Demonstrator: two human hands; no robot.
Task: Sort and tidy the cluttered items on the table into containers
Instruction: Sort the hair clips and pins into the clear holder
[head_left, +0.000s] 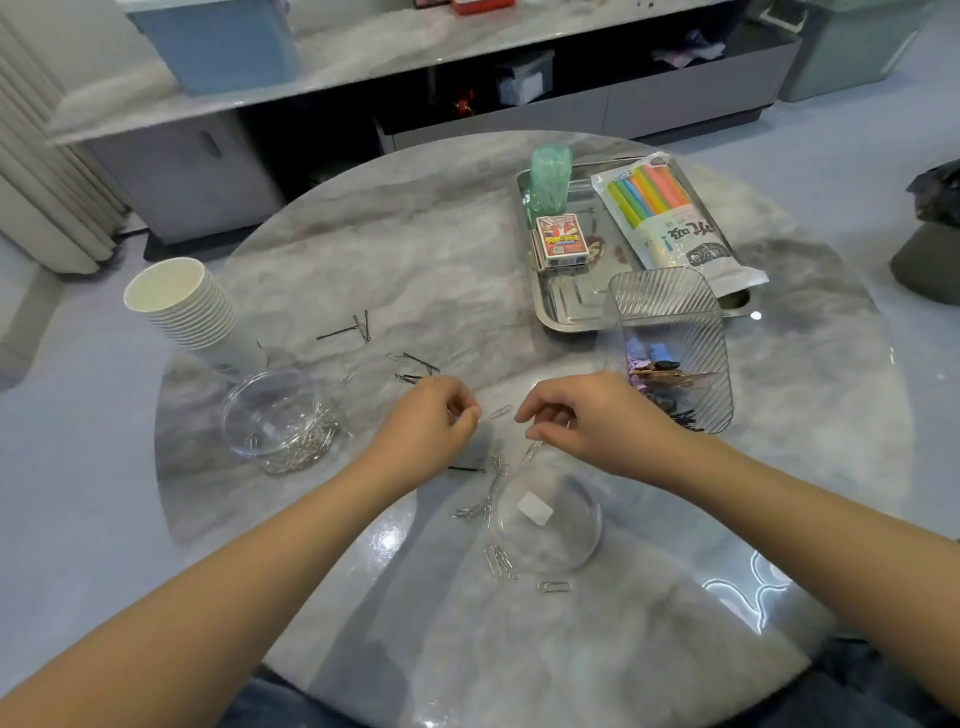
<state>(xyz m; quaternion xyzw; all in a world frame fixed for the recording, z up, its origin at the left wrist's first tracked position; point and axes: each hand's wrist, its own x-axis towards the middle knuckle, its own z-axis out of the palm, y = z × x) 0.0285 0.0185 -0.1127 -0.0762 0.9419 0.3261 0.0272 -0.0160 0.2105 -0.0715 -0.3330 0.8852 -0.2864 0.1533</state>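
Right now both hands hover over the middle of the round marble-patterned glass-topped table (415, 249). The left hand (431, 421) has its fingers curled in toward the thumb, seemingly pinching something small and metallic, though what exactly I cannot tell. The right hand (576, 421) pinches a thin silver wire paper clip (532, 449) that dangles from thumb and forefinger above the empty clear round plastic bowl (548, 519).

More loose silver paper clips (501, 561) lie scattered just beside that bowl, and 1 lies between the hands. Slim black bobby pins (421, 361) sit farther out, toward the stack of white paper cups (192, 312). A second clear round dish (283, 421) to the left already holds a heap of silver clips, and a ribbed clear rectangular bin (670, 343) on the right holds coloured and dark clips.

These clips look featherlight, stiff and springy, and lie flat against the slick glass, so they would likely skate away under a fingertip. I'd take each at 1 looped end, tipping an edge up with a nail.
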